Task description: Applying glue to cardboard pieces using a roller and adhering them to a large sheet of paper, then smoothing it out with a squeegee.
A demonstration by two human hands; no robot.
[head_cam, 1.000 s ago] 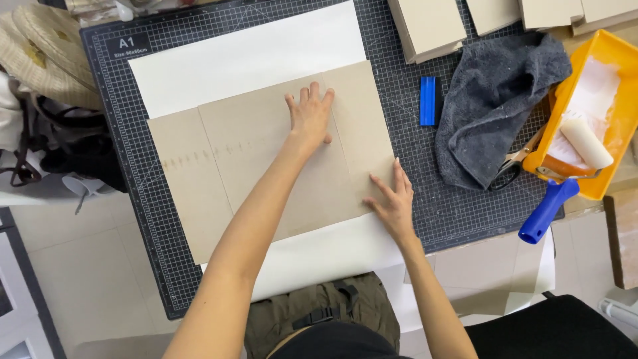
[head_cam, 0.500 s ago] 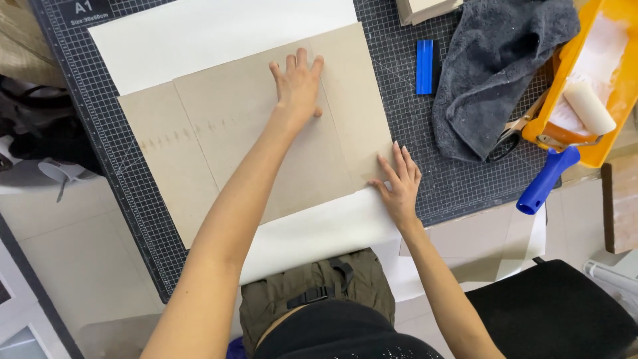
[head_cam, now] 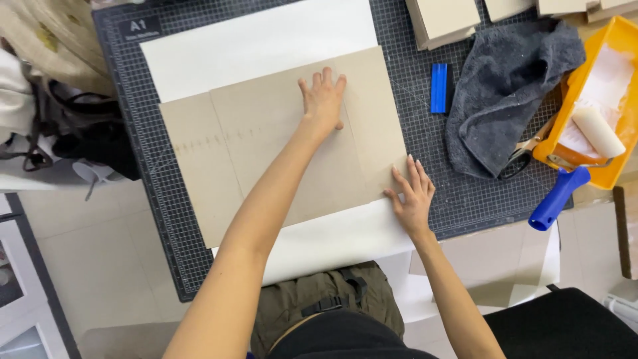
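A large grey-brown cardboard sheet [head_cam: 266, 139] lies on a bigger white paper sheet [head_cam: 252, 46] on a dark gridded cutting mat [head_cam: 126, 106]. My left hand [head_cam: 323, 98] rests flat, fingers spread, on the upper middle of the cardboard. Fingers apart, my right hand [head_cam: 413, 195] presses at the cardboard's lower right corner, where it meets the white sheet. Neither hand holds anything.
A blue plastic scraper [head_cam: 439, 88] and a crumpled dark grey towel [head_cam: 505, 100] lie right of the cardboard. An orange tray [head_cam: 621, 40] holds a white paint roller [head_cam: 598, 131] with a blue handle [head_cam: 557, 198]. Cardboard boxes [head_cam: 446, 20] sit at the back; bags [head_cam: 60, 126] at left.
The view shifted, so the mat sits a little lower in frame. Both hands stay flat on the cardboard at about the same spots.
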